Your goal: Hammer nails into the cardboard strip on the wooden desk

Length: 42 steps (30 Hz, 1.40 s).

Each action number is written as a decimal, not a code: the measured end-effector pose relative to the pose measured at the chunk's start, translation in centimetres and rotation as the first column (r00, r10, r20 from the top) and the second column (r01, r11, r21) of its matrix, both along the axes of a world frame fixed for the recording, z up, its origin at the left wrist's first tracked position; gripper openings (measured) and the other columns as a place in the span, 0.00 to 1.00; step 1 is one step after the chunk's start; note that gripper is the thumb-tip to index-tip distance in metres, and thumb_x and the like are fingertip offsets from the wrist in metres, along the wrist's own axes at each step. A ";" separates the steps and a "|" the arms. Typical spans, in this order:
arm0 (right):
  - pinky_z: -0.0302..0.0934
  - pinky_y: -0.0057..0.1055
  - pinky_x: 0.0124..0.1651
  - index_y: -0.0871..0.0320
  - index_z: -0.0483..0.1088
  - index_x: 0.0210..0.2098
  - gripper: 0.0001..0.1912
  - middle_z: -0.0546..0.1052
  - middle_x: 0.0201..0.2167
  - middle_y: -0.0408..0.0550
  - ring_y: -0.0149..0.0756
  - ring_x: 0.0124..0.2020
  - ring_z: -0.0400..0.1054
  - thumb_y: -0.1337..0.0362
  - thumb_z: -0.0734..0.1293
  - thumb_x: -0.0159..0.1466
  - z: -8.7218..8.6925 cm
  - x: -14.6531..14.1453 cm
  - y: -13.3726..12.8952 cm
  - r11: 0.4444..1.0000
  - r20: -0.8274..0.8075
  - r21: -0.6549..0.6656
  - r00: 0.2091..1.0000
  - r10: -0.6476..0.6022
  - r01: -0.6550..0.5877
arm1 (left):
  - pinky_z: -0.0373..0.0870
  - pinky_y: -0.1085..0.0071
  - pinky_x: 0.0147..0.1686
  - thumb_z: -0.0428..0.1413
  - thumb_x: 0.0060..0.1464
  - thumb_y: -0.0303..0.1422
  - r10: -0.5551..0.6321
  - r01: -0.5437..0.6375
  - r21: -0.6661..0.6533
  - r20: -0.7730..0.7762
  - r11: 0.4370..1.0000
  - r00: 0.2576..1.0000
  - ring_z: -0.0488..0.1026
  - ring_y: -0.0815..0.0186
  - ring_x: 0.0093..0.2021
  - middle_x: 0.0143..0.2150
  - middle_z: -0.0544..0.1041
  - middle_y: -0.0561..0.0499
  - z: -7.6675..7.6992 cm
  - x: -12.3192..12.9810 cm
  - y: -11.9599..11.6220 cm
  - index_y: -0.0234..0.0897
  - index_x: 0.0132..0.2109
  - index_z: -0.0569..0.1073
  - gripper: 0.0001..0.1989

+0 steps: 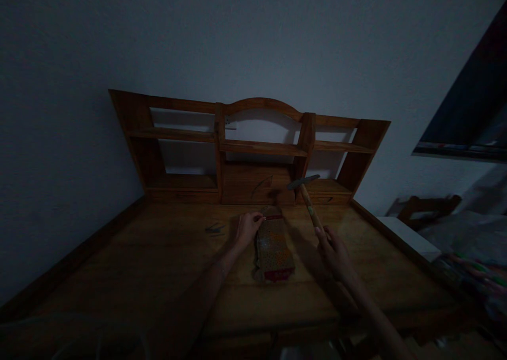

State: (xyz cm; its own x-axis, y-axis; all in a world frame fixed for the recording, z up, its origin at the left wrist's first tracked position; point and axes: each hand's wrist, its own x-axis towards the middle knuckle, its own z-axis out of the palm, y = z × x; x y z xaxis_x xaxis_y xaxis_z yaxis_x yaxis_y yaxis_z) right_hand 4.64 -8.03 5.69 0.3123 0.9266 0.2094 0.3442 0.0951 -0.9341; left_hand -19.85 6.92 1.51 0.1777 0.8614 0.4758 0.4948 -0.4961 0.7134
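Note:
My right hand (pixel 332 251) grips the wooden handle of a hammer (pixel 309 201), its metal head raised above the desk near the shelf unit. Below and to the left lies a worn, brownish flat piece (pixel 276 246) with a dotted surface and dark red bands at both ends; its material is hard to tell in the dim light. At its upper left edge, my left hand (pixel 249 227) has thumb and fingers pinched together. Whatever is between those fingertips is too small to make out. Several thin grey pieces (pixel 215 228), perhaps nails, lie on the desk left of this hand.
The wooden desk (pixel 158 265) carries a shelf unit (pixel 261 148) along its back edge, against a pale wall. To the right are a white surface (pixel 410 237), a wooden chair back (pixel 430 208) and a heap of coloured cloth (pixel 479 275). A dark window is at the upper right.

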 end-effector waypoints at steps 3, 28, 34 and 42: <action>0.52 0.26 0.21 0.56 0.67 0.37 0.20 0.67 0.19 0.42 0.32 0.19 0.62 0.44 0.59 0.63 0.8 0.6 -0.6 0.997 0.243 0.064 0.970 0.022 -0.039 | 0.69 0.69 0.36 0.58 0.53 0.36 0.016 -0.016 -0.011 0.027 1.000 1.000 0.77 0.61 0.36 0.37 0.81 0.46 -0.1 0.2 0.2 0.38 0.37 0.80 0.08; 0.56 0.29 0.29 0.55 0.66 0.41 0.20 0.77 0.31 0.50 0.41 0.31 0.73 0.48 0.53 0.67 5.4 -2.2 -1.7 0.996 0.697 0.032 0.716 0.039 -0.085 | 0.69 0.74 0.31 0.60 0.52 0.33 0.034 -0.023 -0.091 0.131 0.996 0.991 0.77 0.65 0.31 0.33 0.82 0.48 -0.3 0.1 0.0 0.36 0.35 0.81 0.07; 0.57 0.29 0.29 0.55 0.66 0.42 0.20 0.77 0.29 0.49 0.41 0.30 0.73 0.47 0.53 0.67 6.3 -1.8 -1.9 0.995 0.713 0.056 0.701 0.020 -0.085 | 0.69 0.73 0.32 0.59 0.52 0.34 0.041 -0.029 -0.120 0.105 0.992 0.994 0.77 0.64 0.32 0.34 0.82 0.48 0.1 0.1 -0.2 0.37 0.35 0.81 0.07; 0.55 0.28 0.28 0.54 0.66 0.41 0.19 0.77 0.27 0.48 0.42 0.30 0.73 0.49 0.52 0.68 4.7 -2.8 -3.1 0.993 0.733 -0.096 0.671 0.115 -0.066 | 0.68 0.73 0.30 0.60 0.50 0.33 0.029 -0.013 -0.139 0.110 0.990 0.993 0.78 0.63 0.32 0.34 0.82 0.47 -0.4 -0.1 0.2 0.36 0.36 0.81 0.08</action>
State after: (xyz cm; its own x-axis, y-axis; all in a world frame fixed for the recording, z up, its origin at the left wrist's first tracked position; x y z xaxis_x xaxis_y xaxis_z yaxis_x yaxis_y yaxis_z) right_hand 1.88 -11.11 10.44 -0.0067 0.9596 0.2813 0.9145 0.1197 -0.3865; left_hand -19.90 7.11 1.15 0.1111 0.9233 0.3678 0.4173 -0.3792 0.8259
